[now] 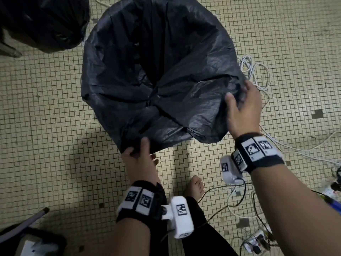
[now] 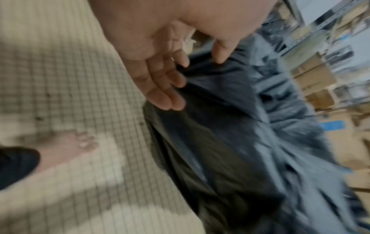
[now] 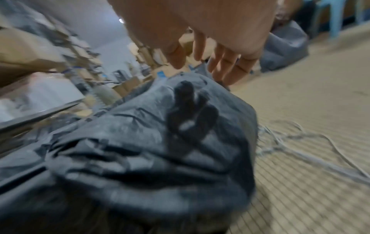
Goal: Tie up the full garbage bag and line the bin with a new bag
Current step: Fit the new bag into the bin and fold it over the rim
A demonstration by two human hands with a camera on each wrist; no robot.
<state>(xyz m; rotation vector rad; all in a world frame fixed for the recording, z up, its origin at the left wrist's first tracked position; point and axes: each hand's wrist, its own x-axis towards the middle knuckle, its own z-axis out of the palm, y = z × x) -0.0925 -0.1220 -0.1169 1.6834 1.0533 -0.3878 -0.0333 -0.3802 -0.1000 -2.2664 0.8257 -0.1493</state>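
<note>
1. New bag (image 1: 156, 74) is sitting draped over the bin on the tiled floor (image 1: 46, 108).
2. Left hand (image 1: 137, 154) is pinching the near rim, seemingly stretching it.
3. Right hand (image 1: 241, 108) is lying open-fingered on the right edge, apparently smoothing it down.

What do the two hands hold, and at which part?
The left hand pinches the near edge of the new bag. The right hand lies spread on its right edge, gripping nothing.
</note>
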